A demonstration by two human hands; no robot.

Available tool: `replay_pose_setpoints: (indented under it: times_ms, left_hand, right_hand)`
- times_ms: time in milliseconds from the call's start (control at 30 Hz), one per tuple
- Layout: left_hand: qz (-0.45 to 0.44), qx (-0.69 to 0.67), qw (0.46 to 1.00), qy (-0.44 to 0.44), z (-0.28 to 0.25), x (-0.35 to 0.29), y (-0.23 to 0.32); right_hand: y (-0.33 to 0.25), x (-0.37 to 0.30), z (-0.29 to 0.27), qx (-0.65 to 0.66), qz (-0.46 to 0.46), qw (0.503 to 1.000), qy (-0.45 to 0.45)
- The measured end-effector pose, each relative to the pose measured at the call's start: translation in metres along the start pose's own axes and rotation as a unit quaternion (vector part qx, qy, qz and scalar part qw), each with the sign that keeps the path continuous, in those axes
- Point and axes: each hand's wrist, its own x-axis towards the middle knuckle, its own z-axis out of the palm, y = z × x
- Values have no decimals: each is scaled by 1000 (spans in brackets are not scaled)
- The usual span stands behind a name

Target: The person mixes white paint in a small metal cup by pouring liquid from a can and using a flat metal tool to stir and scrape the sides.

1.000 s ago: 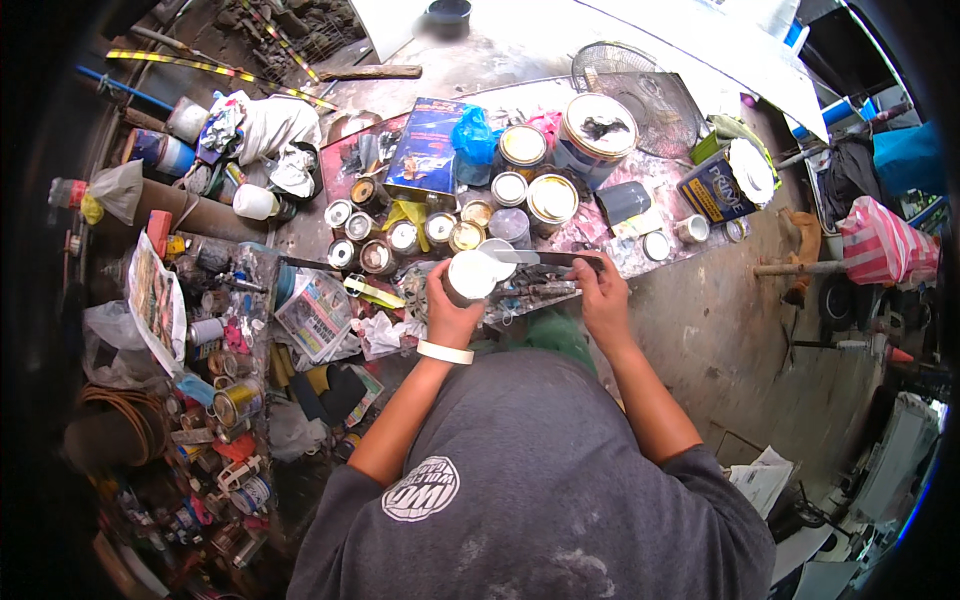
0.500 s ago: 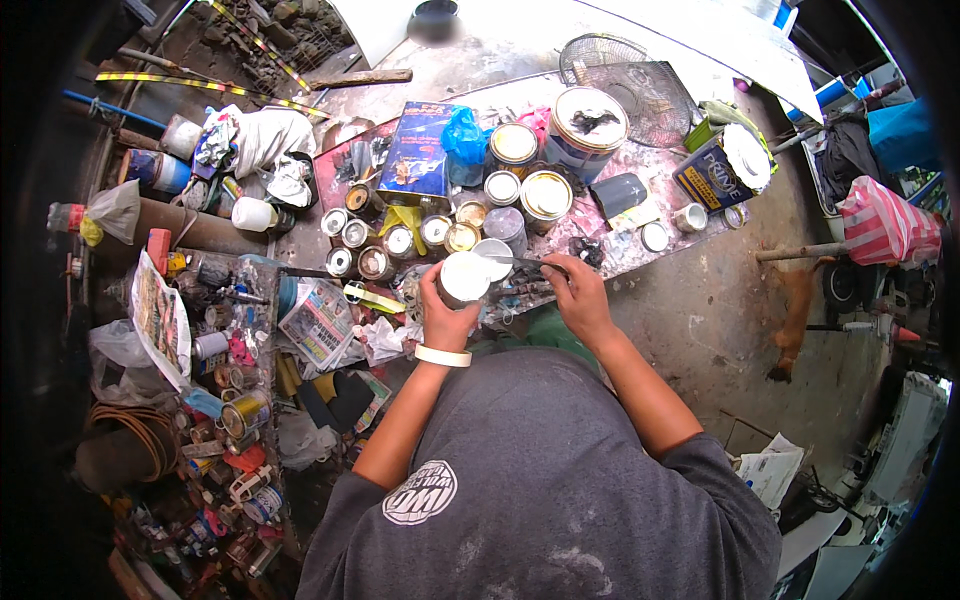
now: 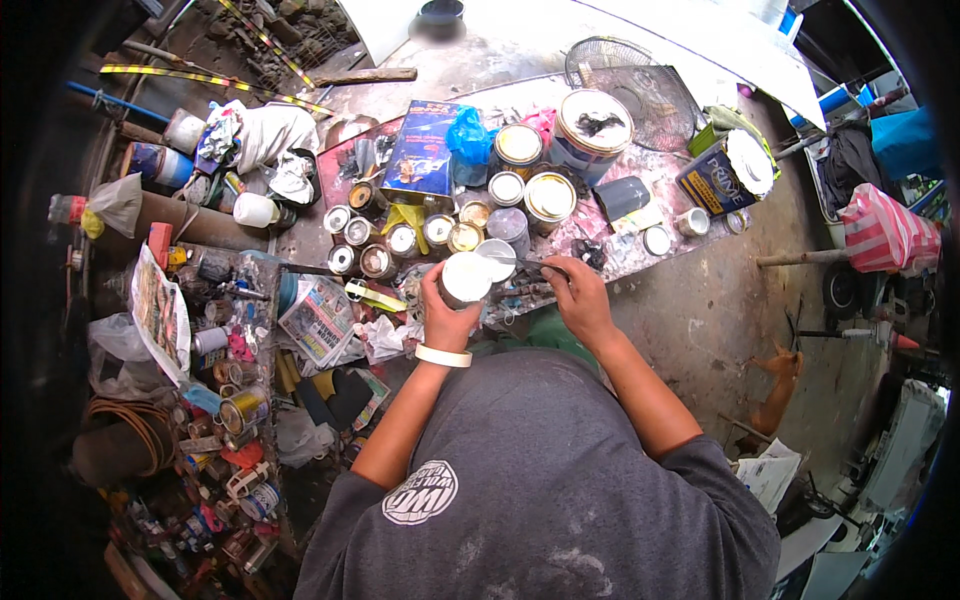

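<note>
My left hand (image 3: pixel 450 318) is wrapped round a small can (image 3: pixel 466 278) with white, paint-like contents at its top. Just past the can's right side is a pale round disc (image 3: pixel 496 258), either a lid or another can's top; I cannot tell which. My right hand (image 3: pixel 582 298) pinches a thin dark stirring tool (image 3: pixel 532 264), which points left with its tip over the pale disc. Whether the tip touches it is unclear. Several small open paint cans (image 3: pixel 402 240) stand close together beyond my left hand.
Larger paint cans (image 3: pixel 592 135), a blue rectangular tin (image 3: pixel 418 150) and a round fan grille (image 3: pixel 640 85) crowd the table's far side. Newspaper (image 3: pixel 318 322) lies left of my left hand. A cluttered shelf (image 3: pixel 225 400) fills the left. A brown animal (image 3: pixel 775 392) is on the floor at right.
Both hands keep almost the same place and grip. The brown animal on the right has moved nearer and turned. The whole view has shifted slightly.
</note>
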Motion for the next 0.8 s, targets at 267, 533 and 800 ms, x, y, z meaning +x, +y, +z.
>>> replay_pose_setpoints:
  times_ms: [267, 533, 800]
  left_hand:
    - [-20, -20, 999, 14, -1, -2, -4]
    - [3, 14, 1000, 21, -1, 0, -4]
    - [20, 45, 999, 17, -1, 3, -13]
  right_hand:
    - [2, 2, 2, -2, 0, 1000, -7]
    - [50, -7, 23, 215, 239, 945, 59]
    - [96, -23, 7, 436, 499, 742, 97]
